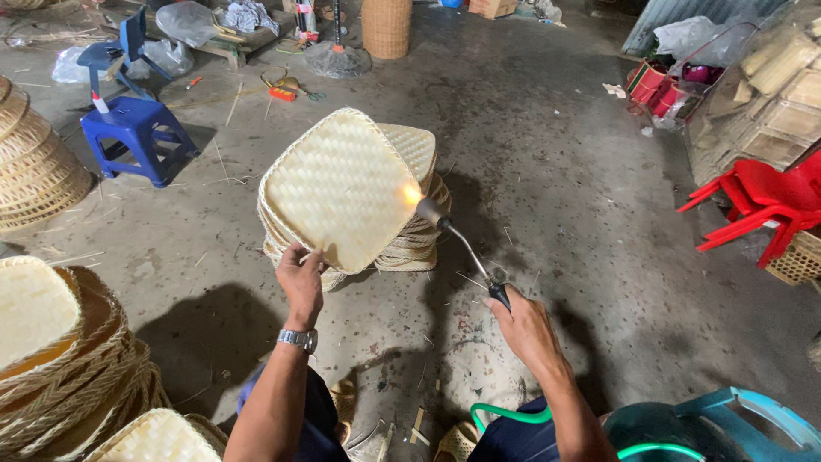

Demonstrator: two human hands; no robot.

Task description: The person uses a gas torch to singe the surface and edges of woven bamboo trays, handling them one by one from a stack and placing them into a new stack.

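My left hand [301, 278] grips the near edge of a square woven bamboo tray [338, 184] and holds it tilted up, its underside facing me. My right hand [523, 321] holds the black grip of a gas torch [457, 239] with a thin bent metal tube. A small orange flame burns at the torch's nozzle, right against the tray's right edge. A green hose [505, 415] runs from near my right arm down toward my lap. Behind the held tray stands a stack of similar woven trays [415, 227] on the concrete floor.
More stacks of woven trays [68, 368] sit at my left, round baskets [30, 171] farther left. A blue plastic stool [137, 137] stands at back left, red plastic chairs [761, 205] at right, a tall woven basket [386, 27] at the back, a teal container [710, 423] by my right knee.
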